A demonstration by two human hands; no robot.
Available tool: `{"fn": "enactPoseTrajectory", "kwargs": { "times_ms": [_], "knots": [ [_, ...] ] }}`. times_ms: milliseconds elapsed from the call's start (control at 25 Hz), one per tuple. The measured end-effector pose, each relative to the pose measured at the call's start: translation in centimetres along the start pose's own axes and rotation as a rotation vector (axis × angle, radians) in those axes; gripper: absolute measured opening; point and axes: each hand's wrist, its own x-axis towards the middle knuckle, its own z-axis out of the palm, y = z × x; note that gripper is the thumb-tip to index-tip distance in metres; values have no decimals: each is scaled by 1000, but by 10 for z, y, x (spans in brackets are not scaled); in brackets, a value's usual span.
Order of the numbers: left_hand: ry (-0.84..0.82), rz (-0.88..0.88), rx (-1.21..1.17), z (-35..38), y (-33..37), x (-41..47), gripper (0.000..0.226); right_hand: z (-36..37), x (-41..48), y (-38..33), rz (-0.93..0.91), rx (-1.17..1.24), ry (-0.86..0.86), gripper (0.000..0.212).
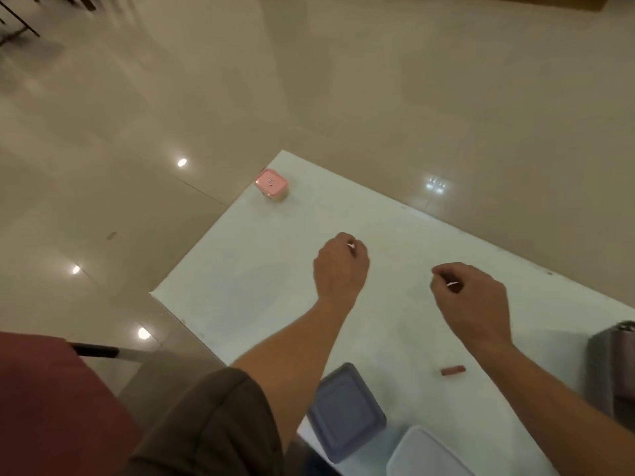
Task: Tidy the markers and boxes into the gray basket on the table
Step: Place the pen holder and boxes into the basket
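Observation:
My left hand (340,266) hovers over the middle of the white table (261,269) with its fingers curled; a small white sliver shows at the fingertips. To its right, my right hand (470,297) is curled the same way, also with a thin white sliver at the fingers. A pink box (271,184) stands at the table's far corner. Near the front edge lie a purple-grey box (345,410) and a pale translucent box (426,455). A short red marker (453,370) lies between my forearms. The gray basket (611,365) is cut off at the right edge.
Shiny beige floor surrounds the table on the left and far sides. A red chair seat (51,400) with a black-and-white bar sits at the lower left. Dark furniture legs show at the top left corner.

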Motion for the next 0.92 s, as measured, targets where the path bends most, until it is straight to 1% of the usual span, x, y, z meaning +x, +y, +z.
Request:
{"fn": "enactPoseTrajectory", "kwargs": {
  "times_ms": [200,280,360,440,520,600,720,760,800,880,920],
  "knots": [
    [152,-65,-44,-51,-56,108,32,89,41,-62,-3,57,-90,19],
    [205,-150,-87,-63,-73,156,37,124,60,-84,16,83,-104,19],
    [219,-254,-133,-69,-87,195,43,152,77,-99,35,103,-119,20],
    [230,-302,-161,-70,-98,221,48,171,90,-109,56,115,-148,21],
    [222,-327,-184,-71,-110,246,54,190,103,-117,78,125,-171,22],
    [172,-364,-222,-69,-122,272,62,207,117,-124,111,168,-188,24],
    [93,-395,-337,-59,-138,301,73,233,135,-134,226,260,-270,36],
    [77,-393,-361,-54,-145,309,70,243,141,-138,270,302,-317,43],
    [51,-391,-371,-52,-148,313,62,252,146,-142,305,338,-366,50],
    [-11,-361,-417,-57,-135,303,33,270,157,-149,361,394,-444,61],
    [-49,-344,-456,-58,-127,294,20,277,160,-153,388,439,-466,60]
  ]
}}
